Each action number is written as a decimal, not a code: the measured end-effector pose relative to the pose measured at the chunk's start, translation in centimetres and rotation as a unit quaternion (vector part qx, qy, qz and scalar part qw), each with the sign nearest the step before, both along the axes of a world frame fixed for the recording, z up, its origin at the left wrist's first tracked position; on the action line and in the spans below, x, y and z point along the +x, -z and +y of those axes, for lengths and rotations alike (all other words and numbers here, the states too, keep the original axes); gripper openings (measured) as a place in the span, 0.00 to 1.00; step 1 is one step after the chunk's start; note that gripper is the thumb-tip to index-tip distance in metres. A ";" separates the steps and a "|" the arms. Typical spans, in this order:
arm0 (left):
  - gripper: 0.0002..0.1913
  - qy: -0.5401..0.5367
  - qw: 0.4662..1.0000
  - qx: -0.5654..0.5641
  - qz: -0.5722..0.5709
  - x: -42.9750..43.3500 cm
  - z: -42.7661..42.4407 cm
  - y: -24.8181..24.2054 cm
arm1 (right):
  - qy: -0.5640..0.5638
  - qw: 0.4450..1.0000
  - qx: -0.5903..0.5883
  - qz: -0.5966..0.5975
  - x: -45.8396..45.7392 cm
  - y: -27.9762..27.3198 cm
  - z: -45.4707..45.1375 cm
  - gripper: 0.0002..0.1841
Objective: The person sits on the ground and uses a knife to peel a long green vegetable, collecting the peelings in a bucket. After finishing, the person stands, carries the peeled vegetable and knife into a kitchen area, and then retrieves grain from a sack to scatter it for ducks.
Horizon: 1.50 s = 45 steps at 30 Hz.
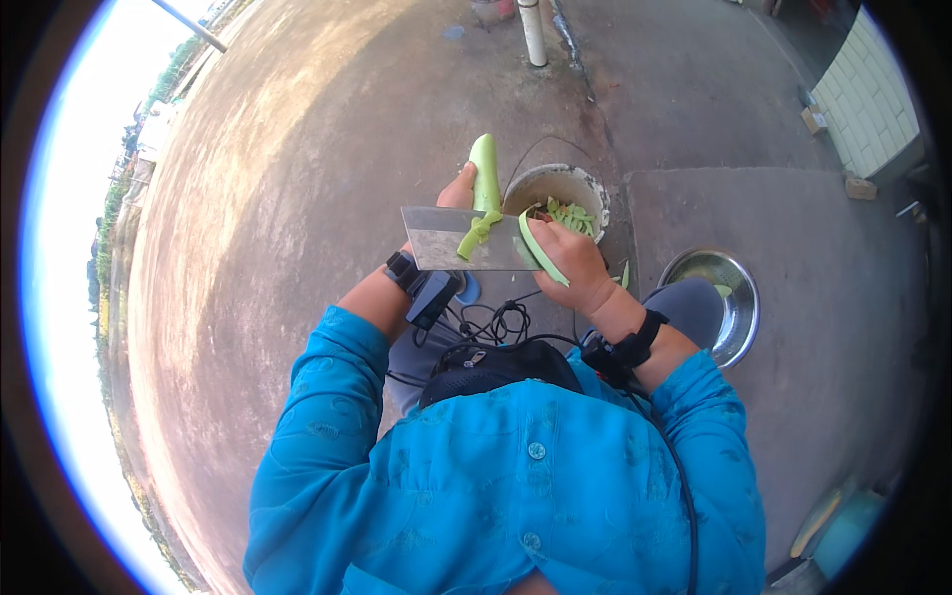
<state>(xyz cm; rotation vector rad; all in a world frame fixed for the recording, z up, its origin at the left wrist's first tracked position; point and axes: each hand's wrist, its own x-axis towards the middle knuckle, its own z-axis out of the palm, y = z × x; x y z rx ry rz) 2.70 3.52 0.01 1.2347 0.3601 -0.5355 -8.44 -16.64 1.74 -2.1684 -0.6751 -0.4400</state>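
A long pale-green vegetable (486, 171), its kind not certain, points away from me in my left hand (457, 190). The fingers of that hand are partly hidden behind the broad blade of a cleaver (439, 238). My right hand (569, 256) grips the cleaver at its right end, where the fingers cover the handle. A curled strip of green peel (480, 234) clings to the blade, close to the vegetable's near end. Another long peel strip (541, 253) hangs over the blade beside my right fingers. Just beyond that hand stands a worn bucket (554, 177) holding green peelings (571, 216).
A steel bowl (750, 312) with a green piece inside sits by my right knee (688, 309). Black cables (494, 323) loop between my legs. A few peel scraps (625, 275) lie on the concrete floor (357, 186) near the bucket. Farther off stands a white pole (533, 33).
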 end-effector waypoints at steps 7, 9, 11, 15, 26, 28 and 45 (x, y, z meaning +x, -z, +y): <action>0.27 -0.028 0.995 0.086 -0.035 -0.1 -0.2 0.9 | 0.012 0.997 -0.064 -0.027 -0.4 -1.0 0.1 0.29; 0.27 -0.021 0.998 0.059 -0.027 -0.2 -0.1 1.1 | 0.023 0.997 -0.069 -0.030 -0.4 -1.0 0.1 0.29; 0.27 -0.010 1.000 0.012 -0.004 -0.4 -0.1 0.7 | 0.028 0.996 -0.072 -0.038 -0.3 -1.0 -0.1 0.30; 0.26 0.034 0.998 -0.045 -0.018 -2.1 -0.7 -1.8 | 0.036 0.996 -0.080 -0.033 -0.2 -0.8 -0.5 0.30; 0.19 -0.007 0.988 -0.152 0.011 -6.4 -2.4 -7.2 | 0.085 0.991 -0.107 -0.007 0.6 0.8 -1.0 0.31; 0.19 -0.013 0.985 -0.171 0.001 -6.4 -2.3 -6.6 | 0.086 0.991 -0.104 -0.008 0.6 1.0 -1.0 0.31; 0.17 -0.048 0.988 -0.147 0.000 -6.4 -2.8 -6.1 | 0.076 0.996 -0.044 -0.006 0.8 1.6 -0.6 0.30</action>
